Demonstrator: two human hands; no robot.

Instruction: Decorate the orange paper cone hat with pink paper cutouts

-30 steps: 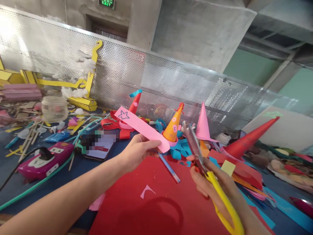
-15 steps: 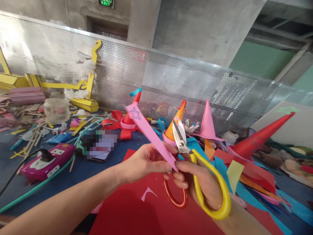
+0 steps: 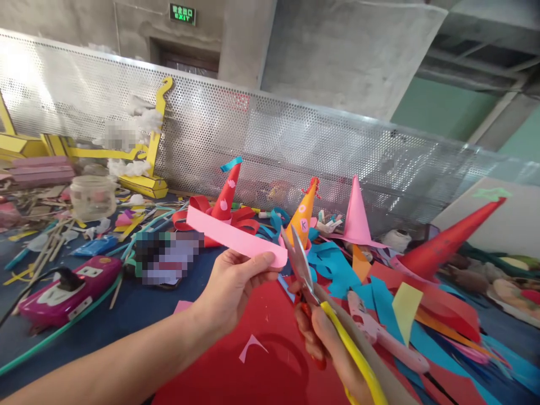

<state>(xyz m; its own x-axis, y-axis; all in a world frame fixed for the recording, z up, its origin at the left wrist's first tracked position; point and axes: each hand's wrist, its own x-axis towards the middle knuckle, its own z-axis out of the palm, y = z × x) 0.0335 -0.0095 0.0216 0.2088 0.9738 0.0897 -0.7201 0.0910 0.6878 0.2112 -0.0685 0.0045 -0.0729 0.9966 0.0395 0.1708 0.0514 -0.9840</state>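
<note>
Between the thumb and fingers of my left hand (image 3: 238,284) is a pink paper strip (image 3: 232,238), held near its rounded right end. My right hand (image 3: 333,337) grips scissors (image 3: 304,270) with one yellow and one red handle. Their blades point up and stand slightly apart, just right of the strip's end. Below both hands lies a red paper sheet (image 3: 236,365), with a small pink scrap (image 3: 252,347) on it. Behind the hands stand a red paper cone (image 3: 228,194), an orange cone (image 3: 302,216) and a pink cone (image 3: 356,216).
A pink glue gun (image 3: 386,340) lies on blue paper pieces at the right, near a large red cone (image 3: 451,242). At the left are a purple power strip (image 3: 71,298), a blurred phone (image 3: 171,264) and a clear jar (image 3: 93,197). Perforated metal panels (image 3: 261,140) stand behind.
The strip has turned from a steep slant to nearly level, its plain face showing. The scissors have swung round, so their handles point lower right, and the right hand now grips the handles.
</note>
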